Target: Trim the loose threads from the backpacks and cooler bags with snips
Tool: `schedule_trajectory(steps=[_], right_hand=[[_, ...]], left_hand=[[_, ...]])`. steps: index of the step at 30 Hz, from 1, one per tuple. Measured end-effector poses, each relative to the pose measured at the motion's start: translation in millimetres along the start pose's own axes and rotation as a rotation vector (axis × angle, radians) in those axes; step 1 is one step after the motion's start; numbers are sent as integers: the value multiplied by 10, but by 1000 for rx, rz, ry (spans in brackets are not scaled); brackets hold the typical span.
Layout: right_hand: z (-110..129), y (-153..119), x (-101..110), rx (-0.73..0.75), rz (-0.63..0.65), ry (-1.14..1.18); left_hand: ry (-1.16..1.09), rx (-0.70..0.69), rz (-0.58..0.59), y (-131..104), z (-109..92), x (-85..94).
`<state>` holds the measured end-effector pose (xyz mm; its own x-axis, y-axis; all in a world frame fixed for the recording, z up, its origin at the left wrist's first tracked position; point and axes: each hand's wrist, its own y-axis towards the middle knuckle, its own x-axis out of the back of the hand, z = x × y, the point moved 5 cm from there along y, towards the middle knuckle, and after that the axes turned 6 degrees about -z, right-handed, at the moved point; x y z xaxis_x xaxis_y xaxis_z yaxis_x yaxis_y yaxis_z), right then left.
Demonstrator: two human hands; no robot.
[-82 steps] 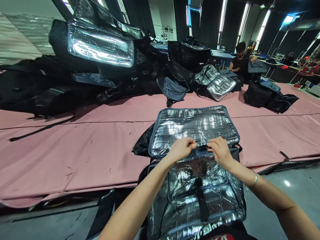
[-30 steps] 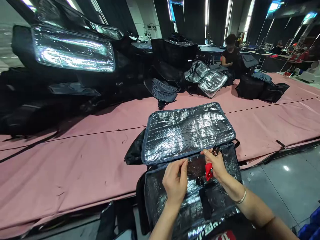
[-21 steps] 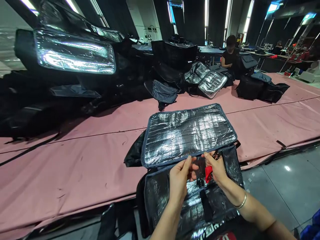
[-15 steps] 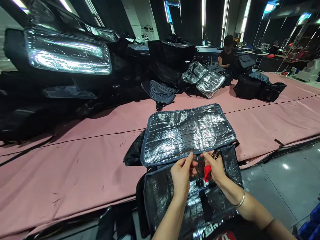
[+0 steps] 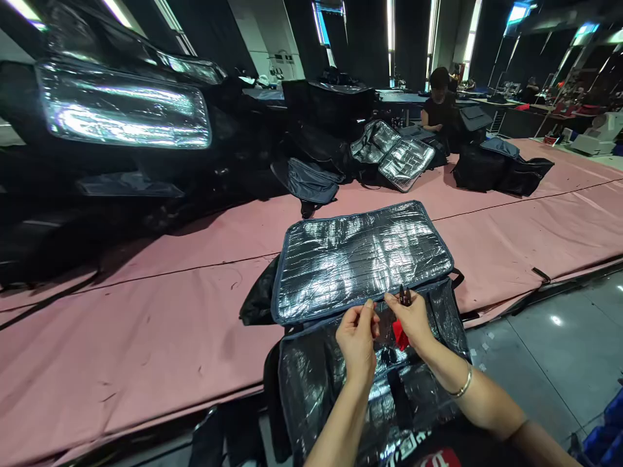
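Note:
An insulated bag (image 5: 311, 383) lies open before me, its silver foil-lined lid (image 5: 363, 259) folded back on the table. My left hand (image 5: 357, 334) is closed in a pinch at the blue-bound edge nearest me; what its fingertips hold is too small to make out. Just to its right, my right hand (image 5: 411, 321) has thumb and finger pinched together at the same edge. Tucked in that palm are thread snips (image 5: 405, 296), dark tips pointing up past the fingers, with a red cloth-like piece (image 5: 400, 336) showing below.
A pink-covered table (image 5: 160, 337) runs across the view. Dark bags (image 5: 243, 143) are heaped at the left, one with a shiny foil panel (image 5: 126, 107). More bags (image 5: 501, 170) lie farther right. A person (image 5: 438, 107) works behind the table. Tiled floor (image 5: 549, 350) shows at the right.
My right hand has turned, so the snips' tips now point more upright. Both hands stay pinched near the lid edge. The view has shifted slightly.

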<state>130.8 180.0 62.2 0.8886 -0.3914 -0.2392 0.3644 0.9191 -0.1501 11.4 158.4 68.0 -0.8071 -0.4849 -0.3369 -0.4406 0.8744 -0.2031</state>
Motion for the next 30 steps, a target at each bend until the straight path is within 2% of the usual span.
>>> schedule_trajectory(steps=[6,11,14,18,20,24,26,28,30], right_hand=[[-13,-34,-38,-24,23,75],[3,-49,-30,-33,39,126],[-27,-39,-28,-35,47,149],[-66,-35,-2,-29,46,160],[-72,-38,20,-26,43,168],[-88,-39,45,-36,57,159],[-103,-34,44,-40,66,161],[-118,-28,44,-32,70,173],[-132,-23,44,-20,85,173]], left_hand=[[-5,57,31,-10,-34,46],[-30,103,-83,25,-200,282],[64,98,-57,37,-274,379],[147,-33,-75,38,-392,539],[153,-124,-152,51,-489,689],[193,-323,-371,122,-733,1098],[262,-407,-435,189,-831,1271],[357,-413,-413,301,-860,1369],[458,-347,-317,443,-820,1384]])
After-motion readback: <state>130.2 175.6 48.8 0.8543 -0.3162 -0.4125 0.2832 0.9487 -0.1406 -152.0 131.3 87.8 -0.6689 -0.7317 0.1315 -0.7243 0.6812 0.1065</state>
